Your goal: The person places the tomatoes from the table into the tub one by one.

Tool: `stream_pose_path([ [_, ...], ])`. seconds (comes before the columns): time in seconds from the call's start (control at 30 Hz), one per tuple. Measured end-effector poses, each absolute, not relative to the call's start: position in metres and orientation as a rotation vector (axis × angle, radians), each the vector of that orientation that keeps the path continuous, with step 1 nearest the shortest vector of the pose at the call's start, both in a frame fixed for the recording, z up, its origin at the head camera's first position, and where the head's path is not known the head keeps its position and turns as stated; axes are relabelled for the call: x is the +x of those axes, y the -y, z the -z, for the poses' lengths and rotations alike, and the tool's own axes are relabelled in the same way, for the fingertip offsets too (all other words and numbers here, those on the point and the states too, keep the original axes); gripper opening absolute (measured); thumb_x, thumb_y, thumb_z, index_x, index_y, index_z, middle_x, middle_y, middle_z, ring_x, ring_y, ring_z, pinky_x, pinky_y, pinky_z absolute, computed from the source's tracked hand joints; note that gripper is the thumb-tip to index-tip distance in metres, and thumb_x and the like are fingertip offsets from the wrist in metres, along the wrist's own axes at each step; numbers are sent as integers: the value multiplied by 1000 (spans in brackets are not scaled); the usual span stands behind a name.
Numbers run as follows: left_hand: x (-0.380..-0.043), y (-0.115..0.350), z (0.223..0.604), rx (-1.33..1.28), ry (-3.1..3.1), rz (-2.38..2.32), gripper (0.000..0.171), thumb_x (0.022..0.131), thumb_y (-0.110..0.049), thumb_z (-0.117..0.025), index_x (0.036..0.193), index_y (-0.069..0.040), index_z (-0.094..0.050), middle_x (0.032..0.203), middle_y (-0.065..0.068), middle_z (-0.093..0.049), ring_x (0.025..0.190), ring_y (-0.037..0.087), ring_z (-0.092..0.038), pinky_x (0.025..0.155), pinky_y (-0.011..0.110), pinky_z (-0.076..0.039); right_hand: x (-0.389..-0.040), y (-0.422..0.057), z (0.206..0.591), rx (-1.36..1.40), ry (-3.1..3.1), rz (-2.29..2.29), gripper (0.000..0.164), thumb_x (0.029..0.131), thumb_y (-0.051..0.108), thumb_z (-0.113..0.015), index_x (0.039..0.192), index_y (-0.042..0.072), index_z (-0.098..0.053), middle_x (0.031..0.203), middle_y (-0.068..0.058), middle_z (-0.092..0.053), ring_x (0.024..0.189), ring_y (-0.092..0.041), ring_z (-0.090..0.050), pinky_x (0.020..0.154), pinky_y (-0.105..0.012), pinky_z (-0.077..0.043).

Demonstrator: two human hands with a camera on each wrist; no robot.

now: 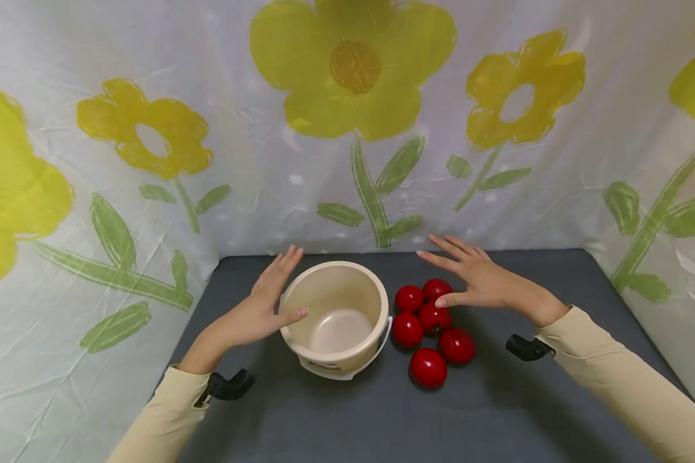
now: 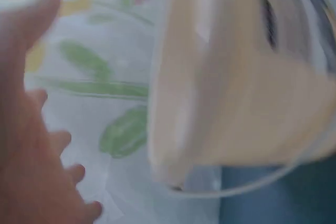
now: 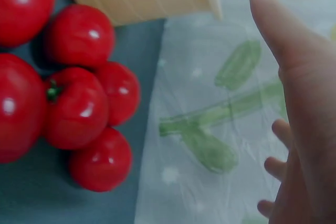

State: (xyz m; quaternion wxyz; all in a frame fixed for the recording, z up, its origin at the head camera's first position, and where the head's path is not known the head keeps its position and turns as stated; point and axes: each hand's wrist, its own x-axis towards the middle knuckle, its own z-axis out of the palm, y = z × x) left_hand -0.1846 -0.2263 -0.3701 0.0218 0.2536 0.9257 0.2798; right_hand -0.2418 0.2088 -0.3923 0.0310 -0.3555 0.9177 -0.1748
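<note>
A cream bucket with a white wire-like handle stands upright on the dark table, and its visible inside holds nothing. My left hand hovers at the bucket's left rim, fingers straight and thumb spread over the opening. To the right of the bucket lie several shiny red tomatoes in a cluster; one shows a green stem in the right wrist view. Above the far side of the cluster, my right hand is held with fingers extended and spread. Neither hand holds anything.
The dark grey table reaches back to a white curtain printed with yellow flowers, which also hangs at both sides. A black wrist device sits on the left sleeve, another black device on the right.
</note>
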Motion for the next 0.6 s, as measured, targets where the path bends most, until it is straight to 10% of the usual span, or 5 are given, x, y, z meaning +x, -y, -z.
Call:
stream_pose_path([
  [0.3,-149,244,372,52,-2601,-1675,60,99,-29,-60,151,-11,-36,145,18,-50,122,17,-61,98,35,-55,-276,-214,394,-965,-2647,991,89,84,38,-77,156,36,-24,167,-6,-17,154,-36,-16,113,-69,-27],
  [0.6,-136,240,415,-232,-2162,-1948,56,100,-23,-58,147,-2,-36,125,7,-60,103,7,-64,93,34,-58,-308,-219,438,-802,-2466,1185,77,86,30,-76,153,23,-37,160,-10,-35,145,-43,-34,112,-64,-35],
])
